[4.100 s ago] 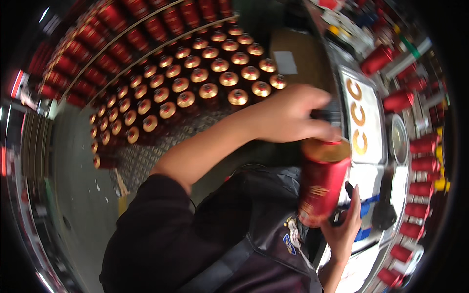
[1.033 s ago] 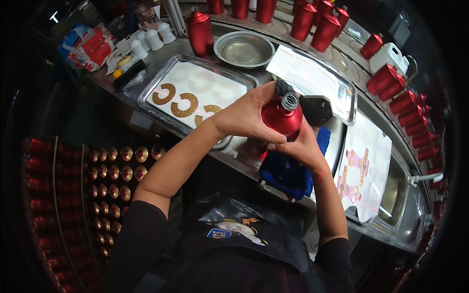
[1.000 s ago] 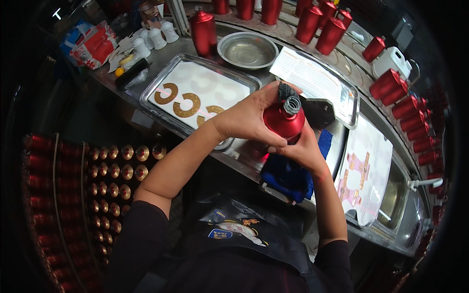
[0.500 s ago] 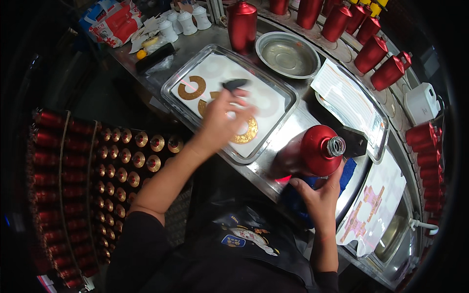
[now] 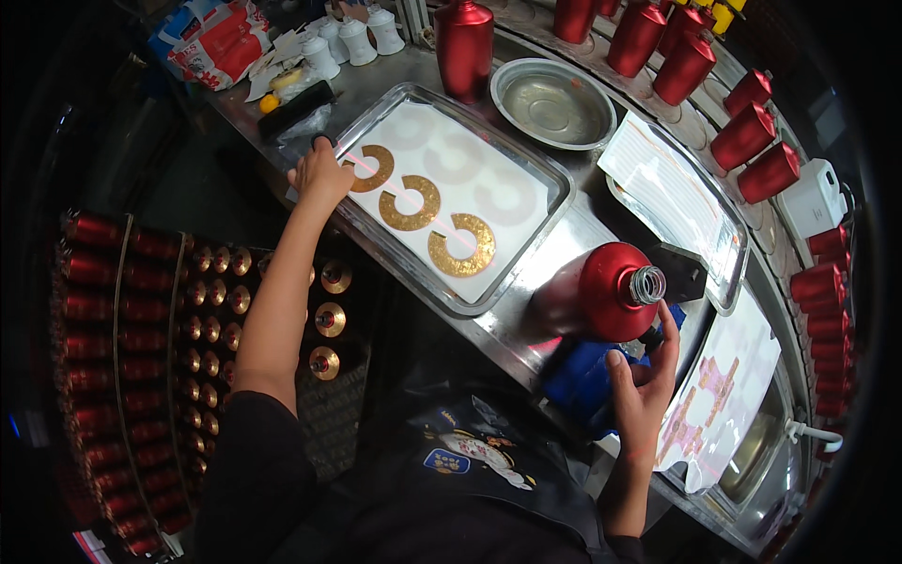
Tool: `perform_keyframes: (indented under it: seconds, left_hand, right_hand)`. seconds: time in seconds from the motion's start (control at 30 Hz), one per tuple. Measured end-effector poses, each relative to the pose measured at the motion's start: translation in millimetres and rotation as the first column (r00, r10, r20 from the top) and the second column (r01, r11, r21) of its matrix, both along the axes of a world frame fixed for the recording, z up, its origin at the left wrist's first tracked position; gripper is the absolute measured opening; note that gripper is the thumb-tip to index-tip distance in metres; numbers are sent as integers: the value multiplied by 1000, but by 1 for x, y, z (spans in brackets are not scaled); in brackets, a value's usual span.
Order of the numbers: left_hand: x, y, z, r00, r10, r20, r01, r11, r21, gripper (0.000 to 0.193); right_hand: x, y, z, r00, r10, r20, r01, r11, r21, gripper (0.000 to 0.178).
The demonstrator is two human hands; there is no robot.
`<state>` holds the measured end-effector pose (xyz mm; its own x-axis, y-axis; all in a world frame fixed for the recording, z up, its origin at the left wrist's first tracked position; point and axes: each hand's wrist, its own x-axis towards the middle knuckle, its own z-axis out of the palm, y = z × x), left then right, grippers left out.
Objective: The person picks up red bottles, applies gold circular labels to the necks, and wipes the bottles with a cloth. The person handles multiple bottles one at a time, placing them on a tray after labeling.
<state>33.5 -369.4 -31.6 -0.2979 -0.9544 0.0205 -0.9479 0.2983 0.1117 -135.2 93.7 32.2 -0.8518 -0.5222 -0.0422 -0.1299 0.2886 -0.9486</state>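
My left hand [image 5: 320, 177] is at the left rim of a metal tray [image 5: 564, 202], fingers bent around a small black piece [image 5: 324, 143] whose kind I cannot make out. Beside its fingers, three gold C-shaped decals [image 5: 410, 203] lie in a row on a white sheet [image 5: 498, 155] inside the tray; a pink light line crosses them. A glossy red bottle [image 5: 611, 296] rests tilted, its bare threaded glass mouth towards me, by a blue cloth-like thing [image 5: 578, 381]. My right hand [image 5: 645, 395] is open just below the bottle's mouth, thumb and fingers apart.
A round metal basin [image 5: 554, 103] and an upright red bottle [image 5: 464, 52] stand behind the tray. More red bottles [image 5: 684, 70] line the curved rack on the right. A patterned decal sheet [image 5: 705, 404] lies near the sink [image 5: 756, 461]. Racked bottles [image 5: 94, 320] fill the lower left.
My left hand has moved left from over the decals to the tray's left rim. My right hand has loosened from the bottle, its fingers spreading. The racked bottles at upper right have shifted along.
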Motion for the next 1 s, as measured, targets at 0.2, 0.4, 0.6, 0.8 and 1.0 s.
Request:
perform_keyframes:
  seconds: [0.2, 0.4, 0.6, 0.8, 1.0]
  left_hand:
    - [2, -16, -16, 996, -33, -84, 22, 992, -122, 39]
    - [5, 2, -4, 927, -237, -292, 138, 936, -323, 24]
    - [9, 64, 51, 743, -300, -598, 216, 954, -210, 29]
    - [22, 160, 108, 523, -143, -840, 370, 926, 73, 29]
    - [41, 234, 120, 462, -124, -878, 569, 801, 186, 45]
  right_hand:
    - [0, 4, -7, 1000, 18, -15, -19, 997, -76, 78]
    - [20, 18, 13, 990, -33, -139, 45, 996, 81, 69]
    - [57, -15, 31, 926, 378, 21, -377, 925, -38, 34]
    - [93, -90, -11, 677, 479, 559, -323, 875, -359, 39]
    - [98, -101, -11, 491, 397, 776, -54, 903, -427, 30]
